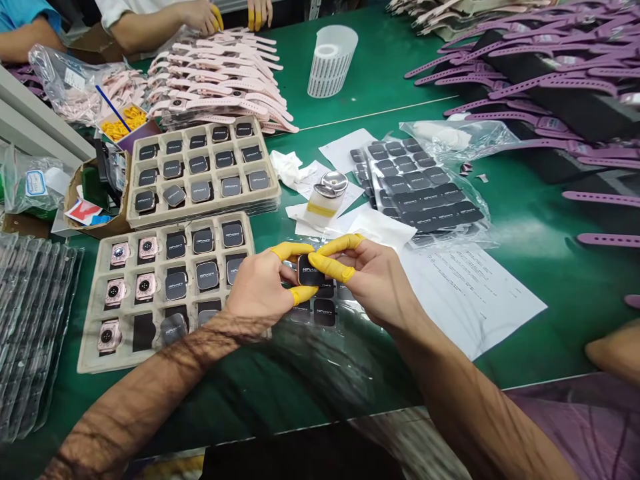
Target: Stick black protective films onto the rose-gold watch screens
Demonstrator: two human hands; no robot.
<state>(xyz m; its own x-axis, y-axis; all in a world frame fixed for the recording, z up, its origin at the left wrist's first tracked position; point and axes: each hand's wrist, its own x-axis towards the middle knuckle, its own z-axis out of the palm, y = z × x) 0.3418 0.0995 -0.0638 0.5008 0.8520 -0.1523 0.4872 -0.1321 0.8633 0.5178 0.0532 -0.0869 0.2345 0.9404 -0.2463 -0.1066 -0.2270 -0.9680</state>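
My left hand [260, 287] and my right hand [373, 277], both with yellow finger cots, pinch one small black square watch face [309, 274] between them above a sheet of black square stickers [324, 310] on the green table. Left of my hands lies a beige tray [97, 300] holding pink watch bodies and black-faced ones in its pockets. A second beige tray [200, 212] full of black-faced watch bodies sits just behind it.
A small bottle with a metal cap [325, 195] stands on white papers behind my hands. Bagged black sticker sheets [420, 190] lie to the right, purple straps [530, 87] far right, pink straps [220, 73] at the back. Another person's hands [210, 17] work there.
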